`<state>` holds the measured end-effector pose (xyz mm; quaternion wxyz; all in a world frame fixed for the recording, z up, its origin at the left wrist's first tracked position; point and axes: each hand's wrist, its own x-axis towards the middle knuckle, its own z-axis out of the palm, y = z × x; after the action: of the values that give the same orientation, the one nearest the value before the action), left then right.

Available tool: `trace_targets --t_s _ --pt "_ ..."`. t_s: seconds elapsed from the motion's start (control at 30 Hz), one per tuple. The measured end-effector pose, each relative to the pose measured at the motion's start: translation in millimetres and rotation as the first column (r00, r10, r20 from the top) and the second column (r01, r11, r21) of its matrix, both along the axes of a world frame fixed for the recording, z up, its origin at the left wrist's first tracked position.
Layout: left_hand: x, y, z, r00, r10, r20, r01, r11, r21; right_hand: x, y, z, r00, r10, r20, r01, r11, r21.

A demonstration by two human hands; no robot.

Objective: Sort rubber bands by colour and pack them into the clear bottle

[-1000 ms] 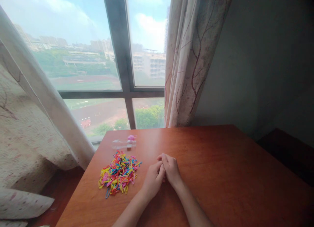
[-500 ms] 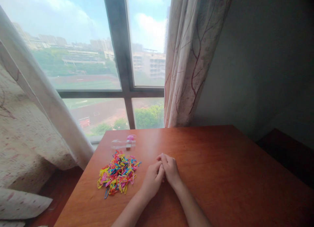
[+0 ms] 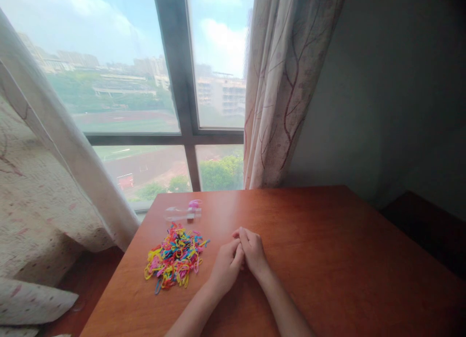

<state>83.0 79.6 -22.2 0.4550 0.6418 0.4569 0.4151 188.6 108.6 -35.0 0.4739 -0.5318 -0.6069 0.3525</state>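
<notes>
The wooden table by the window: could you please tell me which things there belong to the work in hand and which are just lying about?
In hand:
- left hand and right hand, pressed together
- pile of coloured rubber bands beside them

Lying about:
- clear plastic piece with pink part
- curtains
- table

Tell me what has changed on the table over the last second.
Nothing visibly changed. The left hand and right hand stay pressed together on the table, and the pile of coloured rubber bands and the clear plastic piece lie where they were.
</notes>
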Motion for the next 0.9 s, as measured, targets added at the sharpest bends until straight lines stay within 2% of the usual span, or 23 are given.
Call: trace_targets --t_s 0.9 --pt "1.3 -0.1 0.5 1.0 -0.001 0.031 0.002 1.0 -0.019 -0.5 -0.7 3.9 1.0 0.0 -0.001 0.0 1.0 -0.019"
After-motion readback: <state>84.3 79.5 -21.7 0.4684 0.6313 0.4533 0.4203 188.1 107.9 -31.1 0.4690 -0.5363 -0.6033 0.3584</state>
